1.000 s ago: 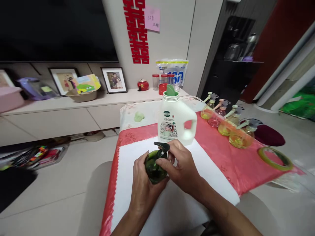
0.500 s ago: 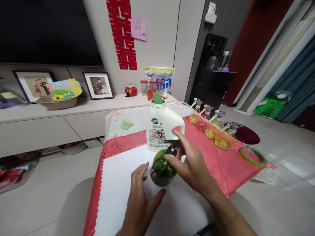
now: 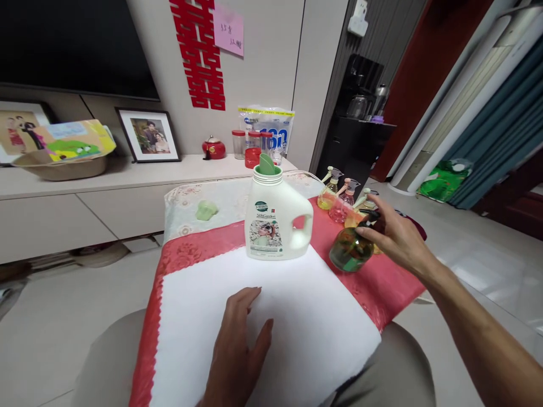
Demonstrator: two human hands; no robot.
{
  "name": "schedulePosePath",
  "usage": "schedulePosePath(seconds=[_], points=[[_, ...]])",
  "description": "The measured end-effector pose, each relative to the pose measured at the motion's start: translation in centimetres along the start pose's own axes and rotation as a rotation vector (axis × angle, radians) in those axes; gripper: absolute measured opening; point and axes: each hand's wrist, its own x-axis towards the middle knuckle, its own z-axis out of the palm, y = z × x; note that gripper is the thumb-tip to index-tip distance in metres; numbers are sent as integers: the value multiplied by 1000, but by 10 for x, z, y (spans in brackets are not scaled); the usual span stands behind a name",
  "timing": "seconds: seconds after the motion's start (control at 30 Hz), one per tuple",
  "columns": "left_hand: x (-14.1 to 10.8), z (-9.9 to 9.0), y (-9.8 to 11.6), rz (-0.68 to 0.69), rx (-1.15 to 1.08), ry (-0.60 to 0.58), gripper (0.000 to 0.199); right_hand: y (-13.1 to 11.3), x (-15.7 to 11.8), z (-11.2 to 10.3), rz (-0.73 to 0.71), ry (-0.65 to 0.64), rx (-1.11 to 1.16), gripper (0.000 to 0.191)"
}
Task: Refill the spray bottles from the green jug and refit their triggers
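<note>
My right hand point(image 3: 388, 232) grips a dark green pump bottle point(image 3: 351, 250) by its black pump head, tilted, over the red cloth on the right. Over the white cloth point(image 3: 297, 316), my left hand point(image 3: 241, 333) holds nothing, its thumb and fingers apart. A white detergent jug point(image 3: 265, 217) without a lid stands upright at the back of the white cloth, a green spout in its mouth. Beyond the green bottle, several small pump bottles with coloured liquid, one of them a pink bottle point(image 3: 340, 209), stand in a row, partly hidden by my right hand.
A pale green cap-like piece point(image 3: 206, 210) lies on the flowered cover at the back left. Behind the table, a low cabinet point(image 3: 139, 175) carries a framed photo point(image 3: 149, 135), a red pot point(image 3: 213, 148) and red-lidded jars point(image 3: 239, 144). The red cloth point(image 3: 186, 249) covers the table's edges.
My right hand has carried the green pump bottle from in front of the jug to the right, toward the row of bottles. My left hand stays over the white cloth. The view has shifted somewhat.
</note>
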Motion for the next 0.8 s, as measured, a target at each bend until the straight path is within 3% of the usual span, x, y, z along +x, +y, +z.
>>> schedulePosePath(seconds=[0.23,0.5,0.8], points=[[-3,-1,-6,-1,-21,-41,37,46,17,1,17,-127,-185,74],[-4,-1,-5,-24,-36,-75,35,57,10,12,16,-268,-182,54],[-5,-2,-4,-42,-45,-102,36,90,-9,-7,35,-266,-147,64]])
